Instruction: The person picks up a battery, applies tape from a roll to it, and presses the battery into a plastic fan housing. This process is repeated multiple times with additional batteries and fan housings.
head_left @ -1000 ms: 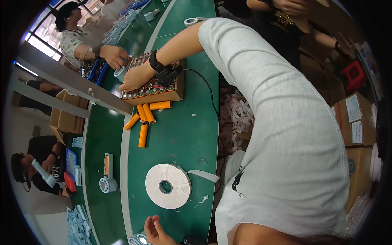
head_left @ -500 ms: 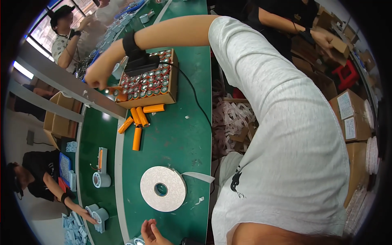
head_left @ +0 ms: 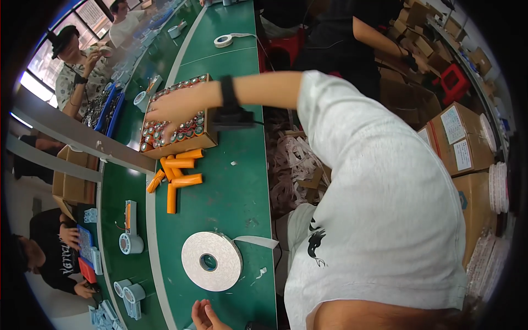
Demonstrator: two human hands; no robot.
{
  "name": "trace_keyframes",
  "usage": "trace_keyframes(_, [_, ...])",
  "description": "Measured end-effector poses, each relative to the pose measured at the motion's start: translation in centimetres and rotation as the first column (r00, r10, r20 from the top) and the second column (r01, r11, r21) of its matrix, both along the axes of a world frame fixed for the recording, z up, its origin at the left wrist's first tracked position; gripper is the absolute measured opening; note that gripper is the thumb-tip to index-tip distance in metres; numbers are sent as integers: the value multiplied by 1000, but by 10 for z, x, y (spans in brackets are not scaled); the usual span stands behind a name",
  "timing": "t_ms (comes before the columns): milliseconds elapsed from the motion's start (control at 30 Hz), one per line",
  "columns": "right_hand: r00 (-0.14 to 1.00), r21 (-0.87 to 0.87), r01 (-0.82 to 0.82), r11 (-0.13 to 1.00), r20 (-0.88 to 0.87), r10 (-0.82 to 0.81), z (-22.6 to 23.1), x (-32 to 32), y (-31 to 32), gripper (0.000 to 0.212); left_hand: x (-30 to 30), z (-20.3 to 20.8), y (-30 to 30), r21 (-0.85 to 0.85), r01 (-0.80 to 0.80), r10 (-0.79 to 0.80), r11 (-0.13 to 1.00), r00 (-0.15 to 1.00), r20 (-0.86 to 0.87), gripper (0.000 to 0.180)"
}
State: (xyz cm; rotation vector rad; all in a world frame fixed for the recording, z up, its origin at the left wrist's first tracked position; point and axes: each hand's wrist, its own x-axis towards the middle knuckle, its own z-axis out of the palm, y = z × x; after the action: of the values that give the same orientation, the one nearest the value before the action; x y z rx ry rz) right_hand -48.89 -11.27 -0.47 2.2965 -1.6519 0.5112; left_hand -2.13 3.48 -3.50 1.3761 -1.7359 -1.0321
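Observation:
My right hand, a black band and small black device at its wrist, is over a cardboard box packed with upright cylindrical battery cells. Its fingers are somewhat blurred, but they look stretched out with the thumb apart, and I see nothing held. Beside the box several orange-wrapped battery packs lie loose on the green table. At the lower edge my left hand is partly in view, its fingers loosely bent and apart, holding nothing. Just above it lies a large roll of white tape with its end pulled out.
A grey metal post crosses the left side by the box. Pale blue round-ended parts stand on the green strip beyond. Co-workers sit along the left, and another person works at upper right. Cardboard boxes are stacked at right.
My right hand has moved right from the box's far-left corner to over the cells; the orange pack near it is no longer in it. More orange packs lie on the table. The view has shifted.

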Motion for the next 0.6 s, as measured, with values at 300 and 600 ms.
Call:
trace_keyframes(300, [995, 31, 95, 995, -36, -94, -25, 8, 26, 32, -12, -2, 1, 26, 43, -44, 999, 999, 32, 24])
trace_keyframes(600, [947, -107, -284, 953, -189, 261, -27, -10, 13, 24, 9, -25, -12, -53, 30, -28, 998, 999, 40, 25])
